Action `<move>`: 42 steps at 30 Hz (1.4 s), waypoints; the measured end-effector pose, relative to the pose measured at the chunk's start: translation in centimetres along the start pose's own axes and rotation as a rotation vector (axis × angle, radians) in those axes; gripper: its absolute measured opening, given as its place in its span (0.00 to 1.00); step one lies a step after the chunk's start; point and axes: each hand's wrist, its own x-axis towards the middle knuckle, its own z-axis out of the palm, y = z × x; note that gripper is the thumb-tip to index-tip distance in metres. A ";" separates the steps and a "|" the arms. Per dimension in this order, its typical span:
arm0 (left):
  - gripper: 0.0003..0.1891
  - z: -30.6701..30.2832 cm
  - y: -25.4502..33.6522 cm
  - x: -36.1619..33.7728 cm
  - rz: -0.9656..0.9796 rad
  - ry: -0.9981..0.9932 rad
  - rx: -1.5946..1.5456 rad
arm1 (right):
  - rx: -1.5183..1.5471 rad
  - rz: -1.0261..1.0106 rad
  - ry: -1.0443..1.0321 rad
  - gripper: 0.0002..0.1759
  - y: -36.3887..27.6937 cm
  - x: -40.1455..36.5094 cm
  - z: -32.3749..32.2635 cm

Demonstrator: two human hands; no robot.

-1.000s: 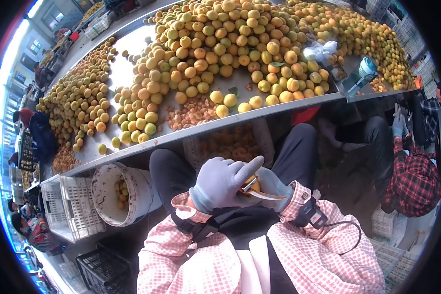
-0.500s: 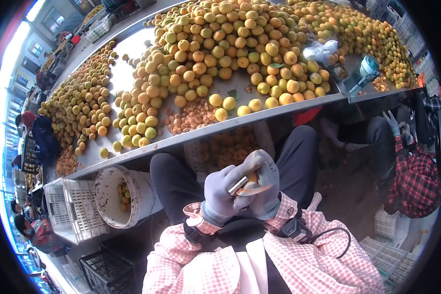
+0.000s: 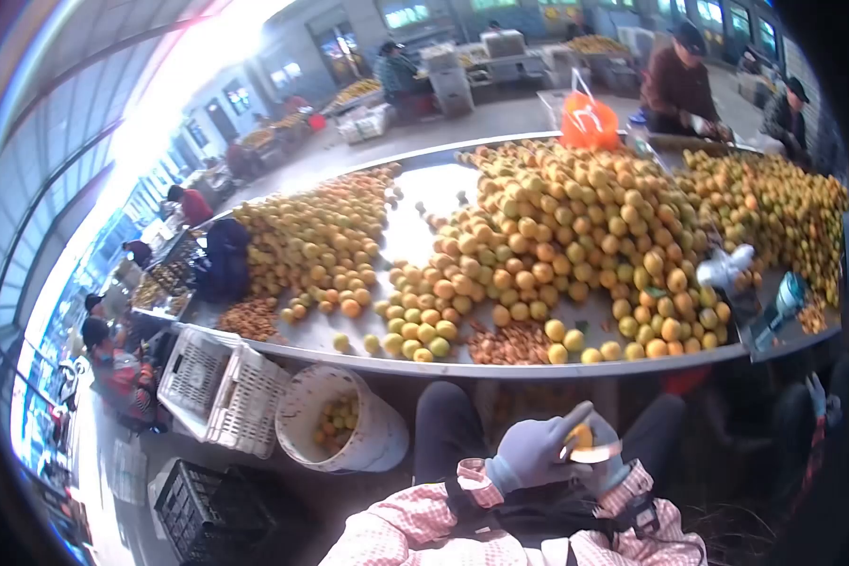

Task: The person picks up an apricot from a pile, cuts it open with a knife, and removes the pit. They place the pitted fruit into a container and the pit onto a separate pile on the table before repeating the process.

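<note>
Both my hands wear grey gloves and are close together over my lap, below the table edge. My left hand is closed around a small knife, whose pale blade points to the right. Against the blade is a piece of yellow-orange apricot, small and partly covered by fingers. My right hand is closed at the apricot, with its fingers partly hidden behind the blade. In front of my hands, a big heap of apricots lies on the metal table, beside a pile of brown pits.
A white bucket with some apricots stands left of my knee, beside stacked white crates and a black crate. A teal-topped object and a plastic bag sit at the right. People work across the table, near an orange bag.
The view has swung up and to the left, bringing the far side of the room into sight. My hands stay together with the knife and apricot; my grip has shifted slightly.
</note>
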 end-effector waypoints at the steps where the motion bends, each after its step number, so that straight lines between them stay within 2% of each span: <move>1: 0.45 -0.3 -0.2 0.1 0.102 0.050 0.073 | -0.258 -0.125 -0.049 0.12 0.9 0.2 -0.1; 3: 0.42 -1.0 -0.7 0.4 0.275 0.073 0.104 | -0.347 -0.171 -0.185 0.14 1.4 0.1 -0.8; 5: 0.43 -2.1 -0.1 0.6 0.421 0.074 0.190 | -0.245 -0.234 -0.170 0.16 -2.1 0.1 0.8; 6: 0.43 -2.1 -0.1 0.5 0.449 0.081 0.225 | -0.254 -0.150 -0.131 0.18 2.4 0.2 -0.1; 7: 0.43 -2.2 0.2 0.4 0.450 0.087 0.241 | -0.251 -0.166 -0.138 0.18 3.2 -0.2 -0.3; 9: 0.42 -2.7 0.6 0.7 0.404 0.116 0.212 | -0.372 -0.420 0.034 0.17 3.4 0.5 0.0; 10: 0.43 -2.7 0.5 0.7 0.352 0.075 0.180 | -0.367 -0.440 0.024 0.17 2.9 1.3 0.3; 13: 0.42 -2.6 0.8 1.2 0.271 0.123 0.180 | -0.220 -0.419 0.021 0.16 1.5 2.9 2.3; 14: 0.42 -2.8 1.0 1.3 0.278 0.136 0.176 | -0.171 -0.410 0.020 0.15 0.5 3.4 3.9; 15: 0.37 -2.9 1.2 1.5 0.298 0.201 0.155 | -0.123 -0.413 0.018 0.15 -0.6 4.2 5.4; 17: 0.37 -3.4 2.3 1.5 0.281 0.255 0.106 | -0.025 -0.402 0.021 0.14 -2.6 5.1 8.6; 18: 0.32 -4.5 2.8 1.2 0.150 0.000 0.191 | 0.025 -0.390 0.022 0.14 -3.5 5.2 10.1; 19: 0.32 -4.1 2.6 1.2 0.152 0.005 0.208 | 0.076 -0.380 0.020 0.14 -4.4 5.3 11.6; 21: 0.33 -2.3 2.1 1.4 0.176 0.312 -0.078 | 0.168 -0.362 0.022 0.14 -6.0 5.5 13.8; 22: 0.28 -2.7 2.7 1.2 0.081 0.222 -0.130 | 0.211 -0.352 0.027 0.14 -7.2 5.6 14.5; 23: 0.28 -2.3 2.7 1.2 0.089 0.224 -0.120 | 0.257 -0.338 0.028 0.14 -8.0 5.6 15.1; 25: 0.25 -1.0 2.9 1.5 0.130 0.424 -0.470 | 0.344 -0.308 0.036 0.14 -8.1 5.7 15.3; 26: 0.22 -1.3 3.1 1.2 -0.037 0.243 -0.687 | 0.380 -0.289 0.039 0.14 -8.3 5.6 15.1; 27: 0.22 -0.5 2.9 1.5 -0.037 0.243 -0.696 | 0.415 -0.259 0.044 0.14 -8.2 5.1 15.1; 28: 0.22 0.7 2.3 1.6 -0.080 0.282 -0.839 | 0.454 -0.218 0.050 0.14 -5.8 4.8 11.8; 29: 0.22 1.4 1.7 1.6 -0.120 0.318 -0.977 | 0.495 -0.181 0.057 0.15 -2.4 5.1 5.9; 30: 0.25 1.0 1.8 1.4 -0.219 0.238 -1.054 | 0.533 -0.133 0.068 0.15 -0.3 4.4 2.5; 31: 0.23 1.2 1.5 1.4 -0.235 0.283 -0.917 | 0.570 -0.089 0.076 0.15 0.0 3.6 2.2; 33: 0.23 -0.9 2.0 0.8 -0.292 0.125 -0.554 | 0.647 -0.009 0.092 0.16 0.1 2.5 2.0; 34: 0.23 -0.5 1.5 0.4 -0.299 0.118 -0.560 | 0.690 0.027 0.103 0.17 -0.1 2.2 2.1; 36: 0.29 0.1 0.7 -0.5 -0.055 0.199 -0.198 | 0.708 0.163 0.147 0.20 0.9 1.6 2.0; 37: 0.29 0.5 0.4 -0.7 -0.064 0.198 -0.203 | 0.706 0.173 0.148 0.20 1.0 1.3 1.9; 39: 0.37 -0.4 0.6 -0.4 0.030 0.203 -0.085 | 0.871 0.328 0.033 0.26 0.0 1.0 1.8; 40: 0.42 -0.9 0.7 -0.3 0.089 0.210 -0.048 | 0.945 0.391 0.073 0.25 0.5 1.0 1.7; 41: 0.42 -1.1 0.8 -0.3 0.085 0.208 -0.054 | 0.944 0.397 0.077 0.25 0.6 0.9 1.2; 42: 0.42 -1.2 0.8 -0.3 0.142 0.218 -0.048 | 0.865 0.400 -0.007 0.25 0.6 0.8 0.5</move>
